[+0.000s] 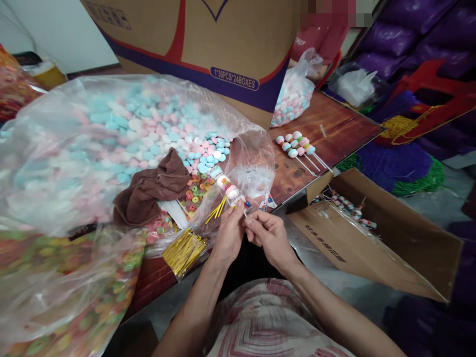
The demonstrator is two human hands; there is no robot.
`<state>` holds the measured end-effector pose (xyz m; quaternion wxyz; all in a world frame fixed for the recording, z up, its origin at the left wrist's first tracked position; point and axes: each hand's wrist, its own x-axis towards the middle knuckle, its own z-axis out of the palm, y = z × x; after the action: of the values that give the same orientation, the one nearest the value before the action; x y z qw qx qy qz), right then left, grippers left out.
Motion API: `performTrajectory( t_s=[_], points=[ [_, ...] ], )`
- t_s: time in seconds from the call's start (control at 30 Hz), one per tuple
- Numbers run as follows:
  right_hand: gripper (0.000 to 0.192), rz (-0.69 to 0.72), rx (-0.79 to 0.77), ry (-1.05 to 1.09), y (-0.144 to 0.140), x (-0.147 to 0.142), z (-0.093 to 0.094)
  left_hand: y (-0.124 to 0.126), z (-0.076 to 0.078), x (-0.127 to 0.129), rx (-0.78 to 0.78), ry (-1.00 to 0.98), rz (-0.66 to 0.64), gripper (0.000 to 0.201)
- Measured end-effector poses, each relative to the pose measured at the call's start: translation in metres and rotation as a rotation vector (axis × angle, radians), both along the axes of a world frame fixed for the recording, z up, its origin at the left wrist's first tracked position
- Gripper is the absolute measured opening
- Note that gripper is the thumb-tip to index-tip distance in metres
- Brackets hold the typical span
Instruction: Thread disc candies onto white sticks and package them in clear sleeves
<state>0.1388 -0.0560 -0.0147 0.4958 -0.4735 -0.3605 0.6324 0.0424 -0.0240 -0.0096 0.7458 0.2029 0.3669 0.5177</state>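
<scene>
Pinched near its lower end, a marshmallow skewer slants up and left from my left hand. It carries white and pink pieces with coloured candy between them, and a clear wrapper seems to surround it. My right hand is closed at the skewer's white stick, its fingertips meeting my left ones. Whether a tie is between the fingers is too small to tell. A few loose gold twist ties lie beside my left hand. A bagged bundle of gold twist ties rests at the table edge.
A big clear bag of pastel marshmallows covers the left, with a brown cloth before it. Ring candies fill another bag. Finished skewers lie right, above an open carton. A large box stands behind; a person's red shirt shows.
</scene>
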Motion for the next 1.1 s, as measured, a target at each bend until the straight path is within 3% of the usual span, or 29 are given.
performTrajectory(
  t_s=[0.17, 0.33, 0.43, 0.57, 0.67, 0.73, 0.8, 0.87, 1.0, 1.1],
  points=[
    [0.040, -0.011, 0.011, -0.065, 0.000, -0.008, 0.006, -0.008, -0.007, -0.001, 0.022, 0.098, 0.014, 0.034],
    [0.040, -0.190, -0.105, 0.077, 0.003, -0.019, 0.014, -0.014, -0.009, -0.003, 0.128, 0.131, 0.054, 0.031],
    [0.039, -0.212, -0.099, 0.144, 0.002, -0.025, 0.019, -0.018, -0.005, -0.009, 0.164, 0.148, 0.043, 0.028],
    [0.051, -0.115, -0.167, 0.296, 0.001, -0.035, 0.025, -0.028, 0.003, -0.018, 0.171, 0.136, 0.105, 0.025],
    [0.049, 0.006, -0.229, 0.419, 0.001, -0.043, 0.027, -0.035, 0.008, -0.027, 0.136, 0.103, 0.222, 0.025],
    [0.043, 0.143, -0.209, 0.373, 0.003, -0.046, 0.026, -0.037, 0.010, -0.036, 0.101, 0.083, 0.289, 0.022],
    [0.039, 0.344, -0.090, 0.153, 0.008, -0.044, 0.025, -0.036, 0.010, -0.047, 0.062, 0.037, 0.339, 0.017],
    [0.036, 0.481, 0.143, -0.259, 0.017, -0.039, 0.026, -0.034, 0.009, -0.058, 0.058, -0.021, 0.412, 0.016],
    [0.024, 0.359, 0.646, -1.148, 0.048, -0.028, 0.026, -0.028, 0.007, -0.074, 0.049, -0.055, 0.516, 0.023],
    [0.021, 0.364, 0.882, -1.456, 0.074, -0.025, 0.015, -0.027, 0.009, -0.076, -0.005, -0.047, 0.415, 0.025]
  ],
)
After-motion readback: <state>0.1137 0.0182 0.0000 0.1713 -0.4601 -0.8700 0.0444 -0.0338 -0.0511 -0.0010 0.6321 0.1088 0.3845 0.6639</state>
